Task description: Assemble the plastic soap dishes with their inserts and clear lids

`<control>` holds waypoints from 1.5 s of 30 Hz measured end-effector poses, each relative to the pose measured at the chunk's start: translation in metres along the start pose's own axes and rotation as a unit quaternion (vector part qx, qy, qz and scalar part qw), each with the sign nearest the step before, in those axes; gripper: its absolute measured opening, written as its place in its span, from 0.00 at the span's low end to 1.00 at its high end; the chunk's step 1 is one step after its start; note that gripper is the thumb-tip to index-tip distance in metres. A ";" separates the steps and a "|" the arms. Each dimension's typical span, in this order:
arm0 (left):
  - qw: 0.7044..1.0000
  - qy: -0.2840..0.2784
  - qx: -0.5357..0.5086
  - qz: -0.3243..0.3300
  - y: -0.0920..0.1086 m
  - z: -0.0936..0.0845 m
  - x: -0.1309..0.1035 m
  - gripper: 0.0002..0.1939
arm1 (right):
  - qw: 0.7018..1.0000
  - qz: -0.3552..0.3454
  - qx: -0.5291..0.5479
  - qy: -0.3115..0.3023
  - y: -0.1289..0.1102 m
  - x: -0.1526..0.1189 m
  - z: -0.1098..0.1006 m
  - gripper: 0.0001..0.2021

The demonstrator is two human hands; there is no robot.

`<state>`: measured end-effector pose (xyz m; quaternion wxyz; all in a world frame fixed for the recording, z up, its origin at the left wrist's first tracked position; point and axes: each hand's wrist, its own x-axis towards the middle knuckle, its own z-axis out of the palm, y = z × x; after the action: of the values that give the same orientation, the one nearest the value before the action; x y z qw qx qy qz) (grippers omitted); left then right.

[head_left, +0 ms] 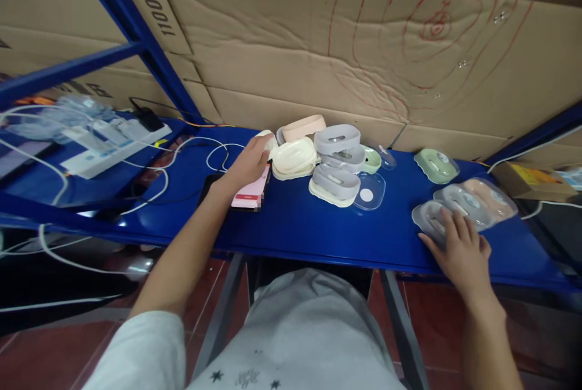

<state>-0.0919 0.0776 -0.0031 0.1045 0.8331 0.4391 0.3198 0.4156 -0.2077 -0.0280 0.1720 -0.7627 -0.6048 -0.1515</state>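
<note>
Right hand (464, 252) on the grey lidded case (428, 219), right part of the blue table (282, 229). Thumb apart from fingers, fingertips on top of the case; can't tell if it grips or just rests. That case is nearest the person in a slanting row of three: second grey case (468, 207) just behind it, peach case (493, 197) at the far right end, clear covers on them. Green case (435, 165) sits farther back, apart from the row.

Left hand (250, 162) reaches to the left edge of the middle pile, fingers bent, at a cream piece beside the cream dish (295, 155). Fingertips partly hidden, can't tell if anything is pinched. Cream dish lies on top of more cream parts. Peach ring (305, 127) behind it, against other parts. Right of it: upper grey ring (337, 137), lower grey ring (335, 180) on a cream base, green piece (371, 161), clear lid (370, 190) with a white round sticker.

Phone (251, 188) with pink screen lies under the left forearm side, near the pile. White power strip (120, 148) with plugs and cables at far left. Cardboard (273, 44) stands behind the table.
</note>
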 end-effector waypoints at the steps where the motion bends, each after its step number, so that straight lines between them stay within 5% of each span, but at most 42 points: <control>1: 1.000 0.005 0.003 0.006 0.010 -0.002 -0.001 0.30 | 1.000 -0.008 0.015 0.005 -0.007 -0.001 0.001 0.35; 5: 0.998 0.044 -0.035 0.024 0.082 -0.006 -0.028 0.27 | 0.994 -0.020 0.103 0.002 -0.029 0.016 0.004 0.29; 8: 0.976 0.026 -0.218 -0.006 0.151 0.010 -0.072 0.23 | 0.982 -0.005 0.187 0.027 -0.042 0.029 0.005 0.28; 10: 0.921 -0.047 -0.384 -0.056 0.189 0.030 -0.099 0.26 | 0.969 0.016 0.238 0.058 -0.059 0.027 0.001 0.29; 13: 0.805 -0.116 -0.562 -0.152 0.219 0.063 -0.121 0.53 | 0.947 -0.023 0.315 0.055 -0.100 0.010 -0.011 0.29; 16: 0.739 -0.099 -0.639 -0.188 0.221 0.086 -0.122 0.63 | 0.915 -0.129 0.381 -0.039 -0.140 -0.006 -0.020 0.29; 19: 0.746 -0.038 -0.629 -0.218 0.209 0.096 -0.118 0.52 | 0.906 -0.125 0.402 -0.047 -0.150 0.005 -0.011 0.27; 24: 0.746 -0.029 -0.625 -0.229 0.199 0.100 -0.121 0.49 | 0.963 0.014 0.265 0.038 -0.097 0.071 0.029 0.31; 29: 0.721 -0.037 -0.658 -0.216 0.202 0.100 -0.122 0.51 | 0.967 0.049 0.251 -0.001 -0.057 0.094 0.042 0.33; 33: 0.718 -0.033 -0.659 -0.223 0.203 0.099 -0.121 0.53 | 0.963 -0.012 0.267 0.021 -0.086 0.060 0.018 0.28; 36: 0.730 -0.019 -0.648 -0.215 0.201 0.098 -0.122 0.53 | 0.919 -0.208 0.322 -0.088 -0.126 0.027 -0.002 0.30; 38: 0.736 -0.012 -0.646 -0.201 0.199 0.098 -0.121 0.53 | 0.893 -0.260 0.338 -0.143 -0.148 0.012 -0.009 0.29; 41: 0.724 -0.010 -0.665 -0.183 0.198 0.098 -0.120 0.56 | 0.884 -0.212 0.400 -0.117 -0.162 0.008 -0.008 0.21; 45: 0.708 -0.015 -0.679 -0.193 0.200 0.099 -0.120 0.55 | 0.886 -0.125 0.445 -0.004 -0.140 0.041 0.002 0.15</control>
<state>0.0536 -0.1261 -0.0418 0.7082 0.4392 0.2524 0.4917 0.2883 -0.1414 -0.0010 0.4705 -0.5243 -0.7000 0.1170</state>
